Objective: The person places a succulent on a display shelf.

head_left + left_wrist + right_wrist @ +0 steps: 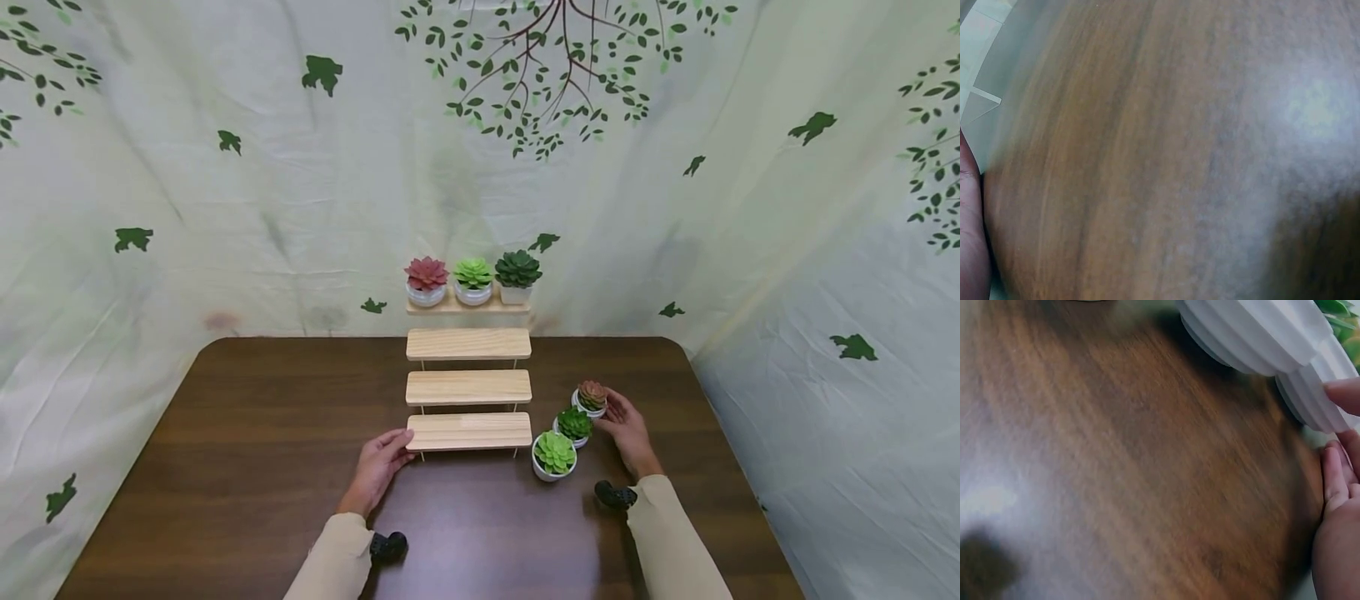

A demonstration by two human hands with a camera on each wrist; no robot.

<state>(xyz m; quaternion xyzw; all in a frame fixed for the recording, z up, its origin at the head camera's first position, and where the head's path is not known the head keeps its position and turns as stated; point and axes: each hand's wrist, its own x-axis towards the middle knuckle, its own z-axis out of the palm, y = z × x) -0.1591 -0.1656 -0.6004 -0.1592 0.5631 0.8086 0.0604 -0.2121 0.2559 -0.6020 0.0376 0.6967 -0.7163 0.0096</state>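
A tiered wooden display stand (469,432) has several light planks rising toward the back. My left hand (378,468) pinches the left end of its lowest plank; in the left wrist view only an edge of this hand (969,231) shows. To the right of the stand, my right hand (627,429) holds a reddish-brown potted succulent (592,397) by its white pot, fingers around the right side. In front of it, in a slanting row, are a dark green potted succulent (574,423) and a light green potted succulent (555,453). White ribbed pots (1254,331) show in the right wrist view.
On the top plank stand a red potted succulent (427,275), a bright green one (473,275) and a deep green one (517,271). The dark wooden table (285,417) has rounded back corners. A leaf-printed white cloth (262,192) hangs behind and beside it.
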